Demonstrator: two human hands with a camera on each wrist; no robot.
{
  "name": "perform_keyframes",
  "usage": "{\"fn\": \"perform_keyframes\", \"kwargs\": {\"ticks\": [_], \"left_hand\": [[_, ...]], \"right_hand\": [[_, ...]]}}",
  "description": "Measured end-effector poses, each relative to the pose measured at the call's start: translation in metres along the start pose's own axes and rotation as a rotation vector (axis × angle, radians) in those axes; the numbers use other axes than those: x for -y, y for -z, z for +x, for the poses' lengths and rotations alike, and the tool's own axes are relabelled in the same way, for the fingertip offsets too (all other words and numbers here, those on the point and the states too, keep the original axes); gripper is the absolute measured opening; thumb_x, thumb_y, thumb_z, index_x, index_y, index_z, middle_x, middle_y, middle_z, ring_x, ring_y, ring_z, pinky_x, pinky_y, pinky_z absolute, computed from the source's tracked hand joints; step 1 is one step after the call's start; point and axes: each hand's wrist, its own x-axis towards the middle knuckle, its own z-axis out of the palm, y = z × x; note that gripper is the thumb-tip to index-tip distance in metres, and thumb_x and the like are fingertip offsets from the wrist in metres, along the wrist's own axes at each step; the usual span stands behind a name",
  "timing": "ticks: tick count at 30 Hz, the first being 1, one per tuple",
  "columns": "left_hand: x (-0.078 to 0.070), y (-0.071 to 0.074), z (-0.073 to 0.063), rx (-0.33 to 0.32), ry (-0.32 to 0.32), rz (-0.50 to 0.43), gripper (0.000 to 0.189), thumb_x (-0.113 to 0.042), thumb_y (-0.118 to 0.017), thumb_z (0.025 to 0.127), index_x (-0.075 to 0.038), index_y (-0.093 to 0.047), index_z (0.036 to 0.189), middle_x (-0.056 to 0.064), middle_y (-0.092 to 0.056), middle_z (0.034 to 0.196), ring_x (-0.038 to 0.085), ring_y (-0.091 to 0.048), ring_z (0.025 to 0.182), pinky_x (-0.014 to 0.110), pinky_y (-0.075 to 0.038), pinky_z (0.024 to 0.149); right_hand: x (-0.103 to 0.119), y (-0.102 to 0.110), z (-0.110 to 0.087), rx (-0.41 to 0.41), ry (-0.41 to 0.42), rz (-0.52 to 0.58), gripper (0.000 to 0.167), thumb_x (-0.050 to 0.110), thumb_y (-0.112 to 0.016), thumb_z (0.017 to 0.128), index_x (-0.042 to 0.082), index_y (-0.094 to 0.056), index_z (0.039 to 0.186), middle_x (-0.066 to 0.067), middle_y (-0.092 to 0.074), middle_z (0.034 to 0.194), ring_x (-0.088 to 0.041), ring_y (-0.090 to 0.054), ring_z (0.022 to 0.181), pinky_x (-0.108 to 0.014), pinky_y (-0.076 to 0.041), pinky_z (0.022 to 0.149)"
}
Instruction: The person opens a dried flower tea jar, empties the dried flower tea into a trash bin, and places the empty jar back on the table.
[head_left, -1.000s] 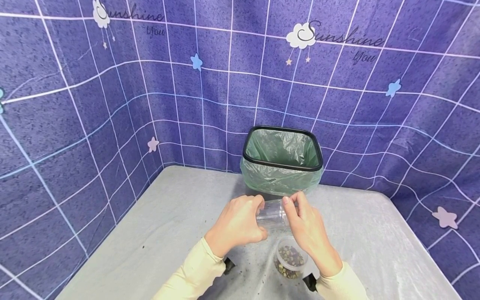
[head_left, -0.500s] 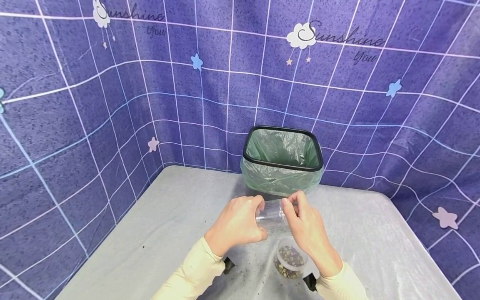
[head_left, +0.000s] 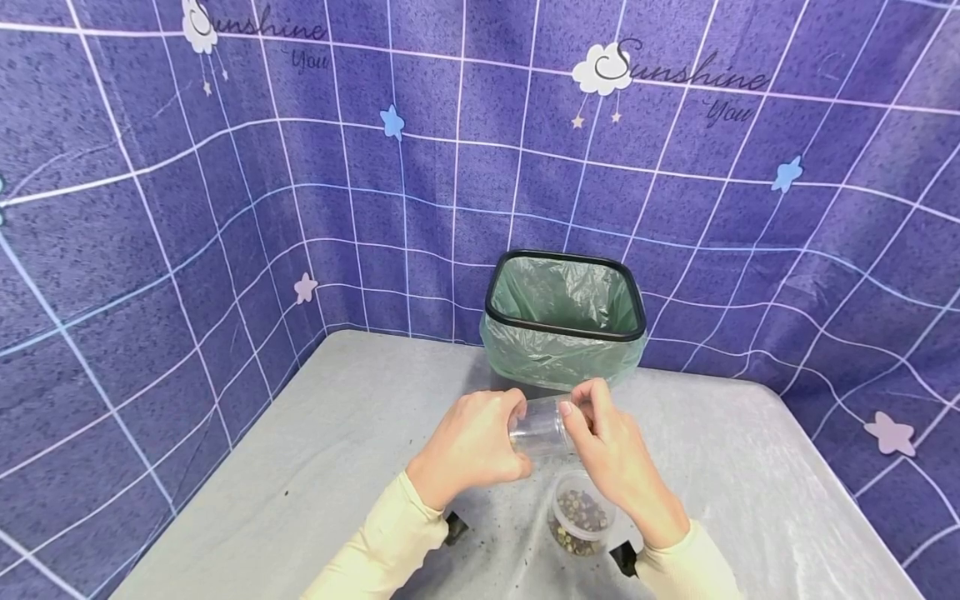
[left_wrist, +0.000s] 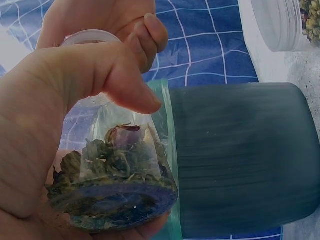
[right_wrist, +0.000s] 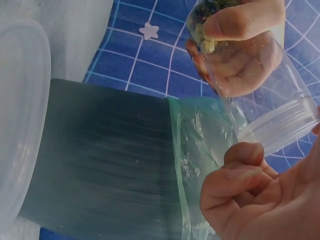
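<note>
A clear plastic jar (head_left: pixel 538 429) is held on its side between both hands. My left hand (head_left: pixel 472 442) wraps round its base end, with the thumb over its wall. Dried flowers and leaves (left_wrist: pixel 115 160) lie inside against the base in the left wrist view. At the opposite end, my right hand (head_left: pixel 618 454) pinches the broad clear band (right_wrist: pixel 277 125) at the top between thumb and curled fingers. Just below the hands stands a round translucent tub (head_left: pixel 581 529), partly filled with small dried pieces (head_left: pixel 583 510).
Behind the hands, against the patterned cloth (head_left: pixel 420 208), stands a bin (head_left: pixel 562 358) with a black rim and green liner bag. Small dark crumbs are scattered on the grey tabletop (head_left: pixel 360 400) near the tub.
Both hands and the jar have shifted very slightly left. The right thumb has slid a little along the jar's top end. The tub and bin stay put.
</note>
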Motion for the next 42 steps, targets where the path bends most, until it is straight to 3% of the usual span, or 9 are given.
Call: {"fn": "perform_keyframes", "kwargs": {"ticks": [11, 27, 42], "left_hand": [[0.002, 0.001, 0.000, 0.003, 0.008, -0.012, 0.040, -0.027, -0.080, 0.051, -0.022, -0.058, 0.085, -0.013, -0.049, 0.066, 0.010, -0.049, 0.060, 0.025, -0.040, 0.053], [0.003, 0.001, -0.001, -0.006, 0.003, -0.020, 0.040, -0.026, -0.080, 0.050, -0.022, -0.059, 0.084, -0.013, -0.049, 0.066, 0.009, -0.049, 0.059, 0.025, -0.039, 0.051], [0.004, 0.001, 0.000, 0.003, 0.001, -0.020, 0.042, -0.026, -0.083, 0.050, -0.021, -0.061, 0.086, -0.012, -0.049, 0.066, 0.009, -0.050, 0.059, 0.025, -0.040, 0.051]], "right_hand": [[-0.003, 0.007, 0.001, 0.077, 0.073, 0.027, 0.019, 0.035, -0.054, 0.106, 0.022, -0.048, 0.120, 0.010, -0.049, 0.071, -0.006, -0.044, 0.057, -0.027, -0.040, 0.054], [-0.006, 0.010, 0.003, 0.103, 0.200, 0.066, 0.022, 0.028, -0.057, 0.106, 0.021, -0.047, 0.124, 0.010, -0.048, 0.077, -0.004, -0.045, 0.061, -0.024, -0.042, 0.057], [-0.010, 0.016, 0.003, 0.185, 0.285, 0.100, 0.037, 0.022, -0.061, 0.103, 0.021, -0.041, 0.134, 0.007, -0.050, 0.087, -0.006, -0.049, 0.068, -0.022, -0.044, 0.063]]}}
